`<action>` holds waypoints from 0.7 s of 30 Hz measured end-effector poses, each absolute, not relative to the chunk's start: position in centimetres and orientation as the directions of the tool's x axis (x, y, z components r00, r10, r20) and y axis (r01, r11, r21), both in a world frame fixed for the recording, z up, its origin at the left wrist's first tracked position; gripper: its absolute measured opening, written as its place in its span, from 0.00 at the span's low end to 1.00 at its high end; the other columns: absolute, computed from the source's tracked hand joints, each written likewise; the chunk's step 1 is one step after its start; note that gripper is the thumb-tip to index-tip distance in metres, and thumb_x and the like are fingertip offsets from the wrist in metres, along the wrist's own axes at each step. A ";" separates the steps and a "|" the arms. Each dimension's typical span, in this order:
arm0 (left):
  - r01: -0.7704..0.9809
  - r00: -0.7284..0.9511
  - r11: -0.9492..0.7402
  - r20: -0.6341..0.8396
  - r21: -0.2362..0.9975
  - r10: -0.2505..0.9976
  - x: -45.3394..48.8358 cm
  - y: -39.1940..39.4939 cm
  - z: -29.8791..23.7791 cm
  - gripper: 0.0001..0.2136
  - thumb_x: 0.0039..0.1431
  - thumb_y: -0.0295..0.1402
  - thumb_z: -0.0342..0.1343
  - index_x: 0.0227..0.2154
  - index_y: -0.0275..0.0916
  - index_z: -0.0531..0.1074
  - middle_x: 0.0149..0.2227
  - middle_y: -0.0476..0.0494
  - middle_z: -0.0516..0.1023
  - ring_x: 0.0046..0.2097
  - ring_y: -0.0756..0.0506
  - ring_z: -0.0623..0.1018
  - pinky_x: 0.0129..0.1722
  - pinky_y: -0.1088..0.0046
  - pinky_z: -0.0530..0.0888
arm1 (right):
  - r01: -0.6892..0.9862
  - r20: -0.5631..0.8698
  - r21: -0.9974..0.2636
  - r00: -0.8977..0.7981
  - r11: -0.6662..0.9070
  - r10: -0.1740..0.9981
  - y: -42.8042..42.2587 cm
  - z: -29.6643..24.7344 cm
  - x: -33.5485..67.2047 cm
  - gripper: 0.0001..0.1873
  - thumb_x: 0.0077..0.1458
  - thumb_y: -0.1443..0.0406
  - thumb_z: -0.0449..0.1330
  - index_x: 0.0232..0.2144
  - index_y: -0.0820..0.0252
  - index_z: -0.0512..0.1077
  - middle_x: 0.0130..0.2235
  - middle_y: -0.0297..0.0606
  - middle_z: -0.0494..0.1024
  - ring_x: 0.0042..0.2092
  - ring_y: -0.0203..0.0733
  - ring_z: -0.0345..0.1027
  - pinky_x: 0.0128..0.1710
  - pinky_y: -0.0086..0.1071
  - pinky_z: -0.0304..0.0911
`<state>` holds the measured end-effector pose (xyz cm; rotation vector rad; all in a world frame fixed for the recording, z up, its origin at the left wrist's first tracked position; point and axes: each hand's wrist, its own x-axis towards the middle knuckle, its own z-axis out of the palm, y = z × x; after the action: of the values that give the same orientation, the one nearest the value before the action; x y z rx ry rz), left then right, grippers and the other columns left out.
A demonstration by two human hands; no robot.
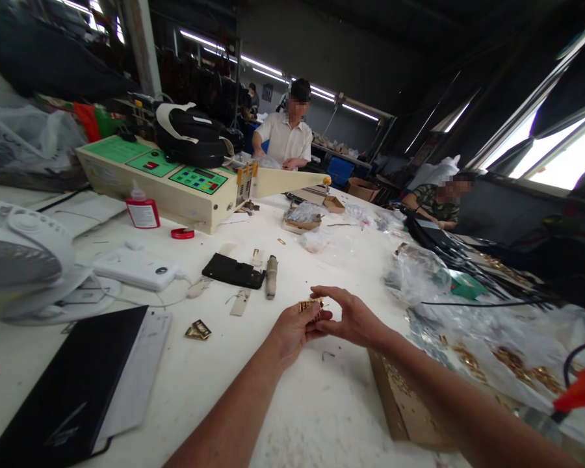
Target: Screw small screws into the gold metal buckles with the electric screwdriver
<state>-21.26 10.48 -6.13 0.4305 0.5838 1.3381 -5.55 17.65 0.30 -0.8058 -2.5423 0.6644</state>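
In the middle of the head view, my left hand (292, 335) grips a small gold metal plate (304, 305) with dark markings, the thumb lying along it. My right hand (353, 318) comes in from the right with its fingers curved around the plate's far end, index finger above and thumb below. Its fingertips appear to touch the plate, though part of the contact is hidden. More gold plates (198, 329) lie on the white table (224, 390), left of my hands. Beyond them are a black flat case (234, 270) and a taped grey-beige stick (271, 277).
A cardboard box (394, 396) holding small metal parts stands below my right forearm. Plastic bags of gold pieces (509, 361) lie at right. On the left are a black folder (73, 383), white fan (24, 260), red bottle (143, 208) and cream machine (190, 195). Two people (285, 136) work beyond.
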 end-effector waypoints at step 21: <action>-0.823 0.215 0.227 -0.084 0.520 0.973 -21.0 9.3 -4.8 0.15 0.49 0.29 0.71 0.41 0.38 0.79 0.41 0.41 0.82 0.41 0.43 0.79 0.37 0.71 0.74 | 0.305 0.280 -0.559 -0.805 0.771 0.522 15.4 0.3 -7.0 0.43 0.47 0.68 0.74 0.63 0.43 0.66 0.52 0.36 0.80 0.53 0.47 0.73 0.56 0.42 0.66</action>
<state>-21.00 9.29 -4.84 0.4053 0.4388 1.2930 -7.03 15.36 0.31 -0.6261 -2.5398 0.6993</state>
